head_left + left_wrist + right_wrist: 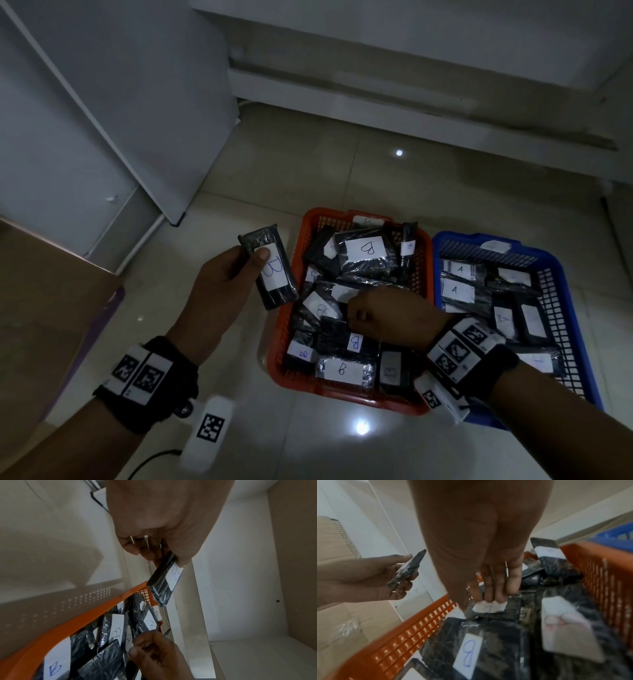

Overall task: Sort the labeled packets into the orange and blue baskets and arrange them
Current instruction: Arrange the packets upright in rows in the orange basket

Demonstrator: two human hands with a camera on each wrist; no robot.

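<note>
My left hand (239, 270) grips a black plastic-wrapped packet (274, 270) with a white "B" label, thumb on the label, in the air left of the orange basket (274, 346). The left wrist view shows the same packet (163, 585) above the orange basket's rim (77, 622). The orange basket holds several "B" packets in a loose heap. My right hand (359, 311) reaches down into it. Its thumb and fingers (496, 595) pinch the labelled end of one B packet (489, 606) in the heap. To the right, the blue basket (479, 238) holds several "A" packets.
Both baskets stand side by side on a glossy tiled floor (342, 171). A cardboard box (51, 291) sits at my left, with a white cabinet (102, 120) behind it. A low white ledge (411, 85) runs along the back. A black cable (150, 459) lies near my left forearm.
</note>
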